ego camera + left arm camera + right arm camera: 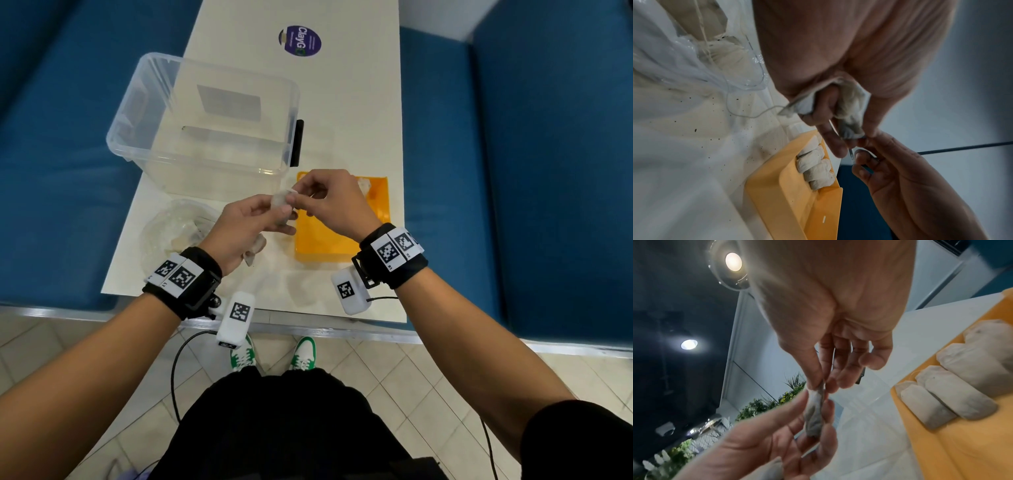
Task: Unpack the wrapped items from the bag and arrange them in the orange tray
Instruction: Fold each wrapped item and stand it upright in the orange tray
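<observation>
Left of my fingers I see the clear bag point(178, 229) slumped on the white table point(363, 113), a few pale packets inside it, and beyond it a clear plastic bin point(205, 120). My left hand point(239, 229) is curled: the thumb and forefinger hold one white wrapped item point(815, 415) by its lower part, and a second wrapped item point(803, 102) sits tucked under the lower fingers against the palm, its thin string trailing toward the bag. My right hand point(332, 202) meets the left just above the tray's near-left corner; its thumb point(807, 366) and forefinger pinch narrowly on the top edge of the same item, with the other fingers loosely spread behind. So both hands share that one packet, held up off the table. To the right of my fingers lies the orange tray point(329, 246), and at its far side a row of wrapped items point(953, 389) lies side by side, touching one another.
</observation>
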`<state>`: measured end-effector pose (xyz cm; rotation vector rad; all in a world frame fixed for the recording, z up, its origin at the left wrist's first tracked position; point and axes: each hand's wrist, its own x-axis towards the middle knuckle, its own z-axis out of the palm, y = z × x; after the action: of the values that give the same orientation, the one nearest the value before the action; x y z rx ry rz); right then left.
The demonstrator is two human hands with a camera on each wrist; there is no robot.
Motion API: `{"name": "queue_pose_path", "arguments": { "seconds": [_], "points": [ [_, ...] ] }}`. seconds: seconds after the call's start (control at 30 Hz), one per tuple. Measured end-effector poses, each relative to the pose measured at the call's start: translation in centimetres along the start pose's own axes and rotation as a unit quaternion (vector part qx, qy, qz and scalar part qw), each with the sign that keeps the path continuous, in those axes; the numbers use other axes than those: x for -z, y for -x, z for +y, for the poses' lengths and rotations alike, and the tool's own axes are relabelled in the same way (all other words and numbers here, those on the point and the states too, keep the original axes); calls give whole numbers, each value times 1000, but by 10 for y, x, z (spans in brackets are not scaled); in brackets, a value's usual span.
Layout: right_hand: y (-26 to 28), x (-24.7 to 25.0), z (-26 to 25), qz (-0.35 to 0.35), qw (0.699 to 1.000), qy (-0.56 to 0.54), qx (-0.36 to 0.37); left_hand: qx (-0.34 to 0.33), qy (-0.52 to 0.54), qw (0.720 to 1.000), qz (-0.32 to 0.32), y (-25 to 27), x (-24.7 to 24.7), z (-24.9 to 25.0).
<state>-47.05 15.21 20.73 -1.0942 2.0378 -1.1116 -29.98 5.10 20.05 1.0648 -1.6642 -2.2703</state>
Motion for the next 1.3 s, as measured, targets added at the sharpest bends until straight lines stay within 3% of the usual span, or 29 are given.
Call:
{"name": "queue_pose_path", "arguments": {
  "seconds": [0.23,0.47,0.67,0.83,1.07,1.3],
  "points": [
    [1,4,-8,-36,999,-7,-30,-7,-25,1000,14,0,1,-2],
    [-1,4,-8,12,1000,7,-14,-1,-23,1000,14,-1,2,-3],
    [1,8,-11,1,1000,-25,-5,14,-58,998,21,-6,2,-6],
    [0,10,-11,27,998,51,12,3,-59,998,22,-4,-5,-5],
    [-1,11,-6,13,999,50,15,-13,-57,998,33,-6,-5,-5],
    [-7,39,3,17,996,90,24,4,-81,997,2,-8,-11,-6]
  ]
}}
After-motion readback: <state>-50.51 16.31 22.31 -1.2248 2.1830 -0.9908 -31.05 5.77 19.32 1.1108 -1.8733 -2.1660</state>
